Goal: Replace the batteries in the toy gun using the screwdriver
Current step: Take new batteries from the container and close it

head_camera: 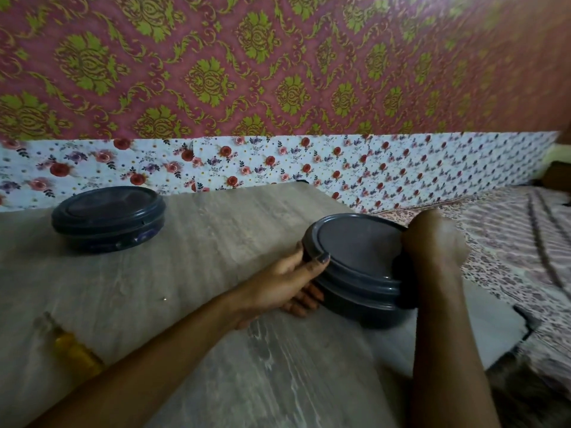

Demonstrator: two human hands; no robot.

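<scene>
Centre right: left hand (pixel 290 282) grips a dark lidded container (pixel 358 251), thumb over its rim; right hand (pixel 432 239) blurred, grip unclear.

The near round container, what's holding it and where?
The left hand grips the container at its left side, thumb over the rim; the right hand is against its right edge, blurred, fingers hidden.

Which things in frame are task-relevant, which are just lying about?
Job: blurred yellow-handled screwdriver; near dark round lidded container, gripped by the left hand, right hand against it, contents unseen. No toy gun in view.
Lying about: far dark round lidded container, untouched; patterned bedsheet.
</scene>
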